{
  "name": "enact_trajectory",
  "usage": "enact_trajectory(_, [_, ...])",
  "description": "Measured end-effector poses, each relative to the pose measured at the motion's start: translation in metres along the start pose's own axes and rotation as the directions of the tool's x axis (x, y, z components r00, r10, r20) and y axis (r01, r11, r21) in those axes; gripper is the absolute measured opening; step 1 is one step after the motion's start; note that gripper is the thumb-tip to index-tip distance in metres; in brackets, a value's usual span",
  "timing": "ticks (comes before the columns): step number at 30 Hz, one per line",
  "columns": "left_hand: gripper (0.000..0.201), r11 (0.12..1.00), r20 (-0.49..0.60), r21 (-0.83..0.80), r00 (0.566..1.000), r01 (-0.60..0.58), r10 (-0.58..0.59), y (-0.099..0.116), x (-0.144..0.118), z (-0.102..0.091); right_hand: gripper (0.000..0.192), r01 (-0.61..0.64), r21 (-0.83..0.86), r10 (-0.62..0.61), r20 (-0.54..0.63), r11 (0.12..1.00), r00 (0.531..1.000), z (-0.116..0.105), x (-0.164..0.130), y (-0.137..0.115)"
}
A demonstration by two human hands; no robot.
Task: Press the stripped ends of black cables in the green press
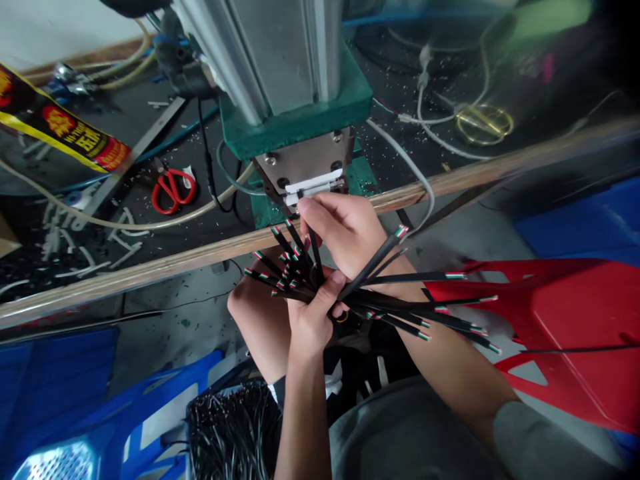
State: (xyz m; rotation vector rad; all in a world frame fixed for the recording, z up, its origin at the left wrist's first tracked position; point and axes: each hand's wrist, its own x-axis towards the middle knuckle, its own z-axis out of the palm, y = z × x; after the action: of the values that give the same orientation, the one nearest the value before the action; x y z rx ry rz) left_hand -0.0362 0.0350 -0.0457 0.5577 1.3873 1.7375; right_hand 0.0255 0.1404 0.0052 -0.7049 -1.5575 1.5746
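My left hand (316,312) is closed around the middle of a bundle of short black cables (400,303). Their ends fan out to both sides, showing red, green and white wires. My right hand (350,227) pinches one black cable (314,248), its tip up against the metal jaws (314,181) of a green-based press (300,107). The fingertips sit right at the jaws' lower edge and partly hide the cable's end.
Red-handled scissors (174,191), a steel ruler (135,150), a black-and-yellow packet (60,123) and white tubing scraps lie on the bench left of the press. Below stand a crate of black cables (233,433), a red stool (575,333) and a blue stool (150,407).
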Motion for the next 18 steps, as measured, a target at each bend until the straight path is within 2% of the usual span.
enact_trajectory(5, [0.032, 1.0, 0.024, -0.001, 1.0, -0.019, 0.019, 0.003, -0.001, 0.0, 0.045, 0.032, 0.003, -0.032, -0.033, 0.999, 0.999, 0.002, 0.003, 0.003])
enact_trajectory(9, [0.03, 0.996, 0.008, -0.002, 0.996, -0.085, 0.085, 0.001, -0.003, -0.002, 0.044, 0.041, 0.009, -0.04, -0.054, 0.999, 0.998, 0.004, 0.003, 0.001])
enact_trajectory(12, [0.022, 0.989, 0.001, -0.032, 0.99, -0.142, 0.142, -0.001, -0.004, -0.003, 0.043, 0.021, 0.01, -0.02, -0.075, 1.0, 0.997, 0.006, 0.003, -0.001])
enact_trajectory(14, [0.017, 0.988, 0.002, -0.062, 0.99, -0.139, 0.14, -0.001, -0.004, -0.004, 0.045, 0.006, 0.022, -0.005, -0.084, 1.0, 0.996, 0.007, 0.003, -0.002])
enact_trajectory(18, [0.02, 0.984, -0.01, -0.085, 0.988, -0.155, 0.155, 0.002, -0.002, -0.004, 0.046, -0.029, 0.031, 0.032, -0.119, 0.999, 0.992, 0.011, 0.002, -0.005])
